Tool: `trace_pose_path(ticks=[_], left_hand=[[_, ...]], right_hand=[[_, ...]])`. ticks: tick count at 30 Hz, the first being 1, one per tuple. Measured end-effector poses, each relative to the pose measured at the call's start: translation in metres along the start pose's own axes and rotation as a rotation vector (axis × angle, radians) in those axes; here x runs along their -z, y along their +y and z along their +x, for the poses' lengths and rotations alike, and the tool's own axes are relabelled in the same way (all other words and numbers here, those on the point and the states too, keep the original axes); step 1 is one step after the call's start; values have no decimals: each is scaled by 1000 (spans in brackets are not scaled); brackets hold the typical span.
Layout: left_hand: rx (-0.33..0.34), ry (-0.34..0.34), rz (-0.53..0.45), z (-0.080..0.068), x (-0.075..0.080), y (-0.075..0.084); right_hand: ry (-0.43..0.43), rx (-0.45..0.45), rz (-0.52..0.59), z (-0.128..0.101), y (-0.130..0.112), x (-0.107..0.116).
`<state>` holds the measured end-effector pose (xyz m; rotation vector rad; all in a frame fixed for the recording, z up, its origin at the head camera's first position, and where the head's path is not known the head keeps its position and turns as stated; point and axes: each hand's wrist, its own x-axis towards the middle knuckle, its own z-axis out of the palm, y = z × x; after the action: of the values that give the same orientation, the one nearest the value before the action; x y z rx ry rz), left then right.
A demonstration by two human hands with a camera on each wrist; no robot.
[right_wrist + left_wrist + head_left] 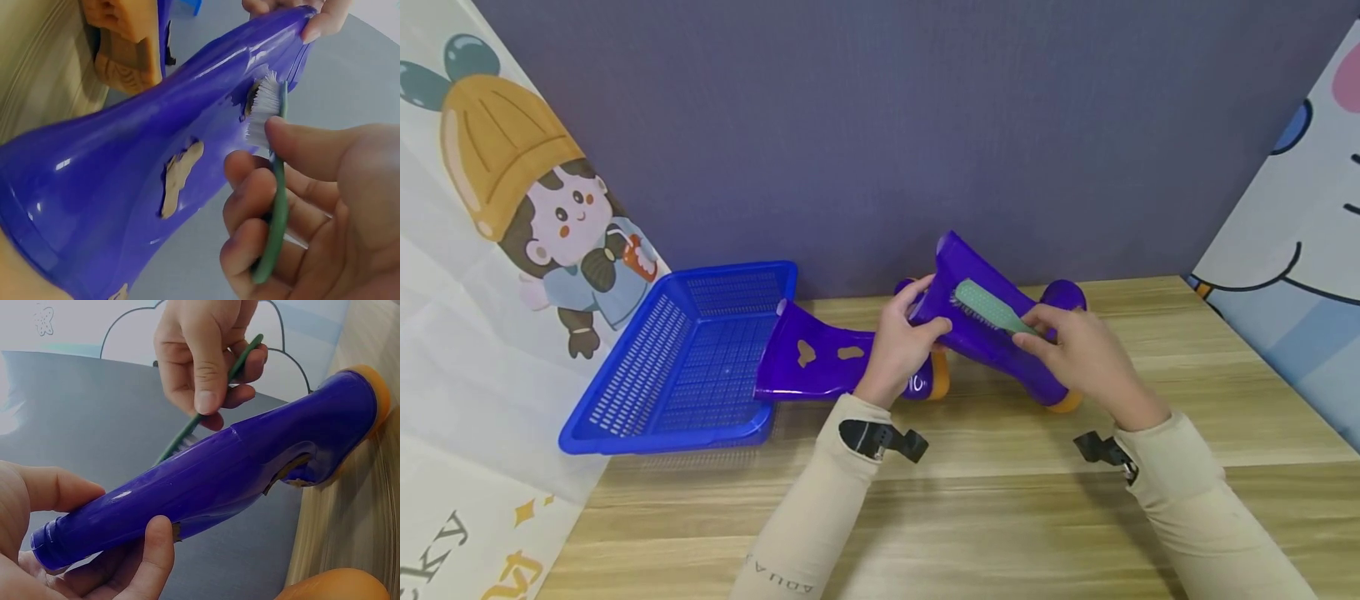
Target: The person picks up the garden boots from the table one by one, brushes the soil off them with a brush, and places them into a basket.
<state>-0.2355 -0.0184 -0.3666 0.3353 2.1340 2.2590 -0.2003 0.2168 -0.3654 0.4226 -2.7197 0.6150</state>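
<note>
My left hand (904,337) grips the top of a purple rain boot (992,350) by its shaft, which leans up to the left while the orange sole is down at the table. In my right hand (1086,354) is a green scrubbing brush (988,307), pinched between thumb and fingers. Its pale bristles (265,106) touch the shaft beside a brown mud patch in the right wrist view. Another mud patch (180,178) marks the boot lower down. A second purple boot (820,354) with brown patches lies on its side, partly behind my left hand.
A blue plastic basket (673,433) stands on the left of the wooden table (985,517), right against the lying boot's top. Behind the table rises a grey-blue panel (880,150). Printed sheets with cartoon figures hang at both sides.
</note>
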Motion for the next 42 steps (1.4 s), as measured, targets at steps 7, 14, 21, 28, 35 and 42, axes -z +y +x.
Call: trace_pose_path(ticks=[7,14,21,28,35,42], left_hand=[[15,14,15,1,0,0],[26,16,31,1,1,0],[23,3,12,0,2,1],[20,-10,-2,0,2,1],[19,-6,-28,1,2,1],[12,2,-44,1,1,1]], right_hand=[[-45,-51,-30,0,10,3],[-112,-105,-43,-1,16,11],[-160,-124,-45,-2,20,24],[-130,-124,-25,-5,22,38],[-59,-71,-31,-5,16,33],[-113,-49,-8,-3,11,22]])
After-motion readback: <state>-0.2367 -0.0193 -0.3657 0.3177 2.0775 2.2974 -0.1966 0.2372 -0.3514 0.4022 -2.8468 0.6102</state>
